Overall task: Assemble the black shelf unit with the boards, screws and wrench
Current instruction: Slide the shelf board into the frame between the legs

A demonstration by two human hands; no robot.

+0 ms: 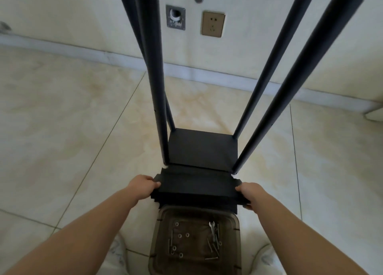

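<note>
Left hand (143, 186) and right hand (248, 194) grip opposite ends of the stacked black boards (196, 189), fingers curled round them, directly above the screw tray (236, 233).

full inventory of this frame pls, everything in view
poles: four, black, upright at the fitted board's corners
fitted board: one, black, low between the poles
stack of boards: several, black, in front of the frame
tray: one, brown translucent, on floor nearest the person
screws: several, silver, in tray
washers: several, silver, in tray
wrench: one, silver, in tray
socket: one, gold, on wall
left hand: grips stack's left end
right hand: grips stack's right end
</note>
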